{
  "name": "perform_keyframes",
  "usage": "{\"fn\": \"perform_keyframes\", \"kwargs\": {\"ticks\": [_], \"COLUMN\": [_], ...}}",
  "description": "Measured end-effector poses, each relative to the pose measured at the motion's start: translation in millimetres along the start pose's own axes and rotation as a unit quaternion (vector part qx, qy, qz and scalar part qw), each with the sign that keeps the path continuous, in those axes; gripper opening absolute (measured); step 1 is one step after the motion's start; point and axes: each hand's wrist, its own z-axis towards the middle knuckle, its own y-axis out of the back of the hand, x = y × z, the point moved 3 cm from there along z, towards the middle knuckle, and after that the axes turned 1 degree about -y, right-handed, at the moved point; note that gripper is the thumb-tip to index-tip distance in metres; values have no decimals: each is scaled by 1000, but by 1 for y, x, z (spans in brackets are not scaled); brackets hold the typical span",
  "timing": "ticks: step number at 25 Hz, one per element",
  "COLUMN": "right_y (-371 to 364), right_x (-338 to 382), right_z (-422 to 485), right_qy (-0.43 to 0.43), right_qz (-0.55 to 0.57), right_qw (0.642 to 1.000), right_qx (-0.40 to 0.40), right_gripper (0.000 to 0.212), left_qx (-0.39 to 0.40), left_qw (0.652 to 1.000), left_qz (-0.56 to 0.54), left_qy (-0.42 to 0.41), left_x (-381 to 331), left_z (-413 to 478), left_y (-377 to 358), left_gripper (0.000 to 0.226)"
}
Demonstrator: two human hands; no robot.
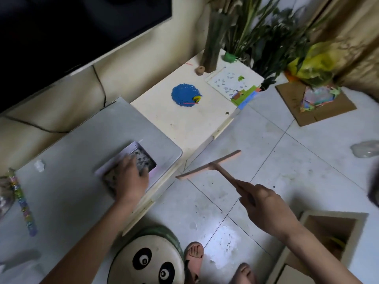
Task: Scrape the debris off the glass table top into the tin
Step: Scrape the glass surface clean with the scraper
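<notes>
The handle of a T-shaped wooden scraper is gripped in the right hand, with the fingers curled round the thin stick. The crossbar is held in the air beyond the table's corner, above the tiled floor and clear of the glass. The tin is held by the left hand, whose fingers are bent over its near end and cover part of it. The exact hold is blurred. The rectangular tin lies near the right edge of the glass table top, tilted diagonally to that edge, and speckled grey debris is seen inside it. A small white scrap is left on the glass well to the left of the tin, and a string of coloured beads is laid along the far left side. Beyond the table's corner a cream low table is seen, on which a round blue mat and a sheet of drawings are placed. A panda-faced stool is set below the left forearm, beside a sandalled foot.
</notes>
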Motion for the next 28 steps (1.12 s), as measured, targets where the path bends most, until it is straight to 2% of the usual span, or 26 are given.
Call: {"fn": "perform_keyframes", "kwargs": {"ticks": [4, 7, 11, 15, 20, 23, 26, 28], "right_y": [29, 45, 57, 67, 77, 76, 68, 61], "right_x": [-34, -74, -141, -219, -335, -400, -459, -489], "right_z": [-30, -51, -89, -138, -199, -229, -250, -263], "right_qy": [-1, -19, -59, -111, -176, -215, -257, -273], "right_qz": [32, 45, 71, 82, 104, 104, 133, 165], "right_qw": [998, 995, 987, 976, 959, 950, 934, 926], "right_qx": [-45, -86, -134, -169, -197, -202, -211, -204], "right_gripper": [45, 49, 52, 50, 48, 55, 49, 52], "left_qx": [85, 157, 192, 223, 259, 280, 295, 303], "left_qw": [975, 946, 906, 868, 839, 812, 785, 772], "left_qz": [5, 73, 113, 148, 156, 167, 171, 168], "left_qy": [-207, -273, -360, -418, -452, -483, -518, -532], "left_x": [-122, -183, -250, -316, -399, -446, -486, -501], "left_z": [-31, -57, -100, -153, -231, -276, -317, -338], "left_y": [-38, -80, -133, -194, -276, -331, -383, -413], "left_gripper": [46, 49, 31, 25, 25, 25, 25, 24]}}
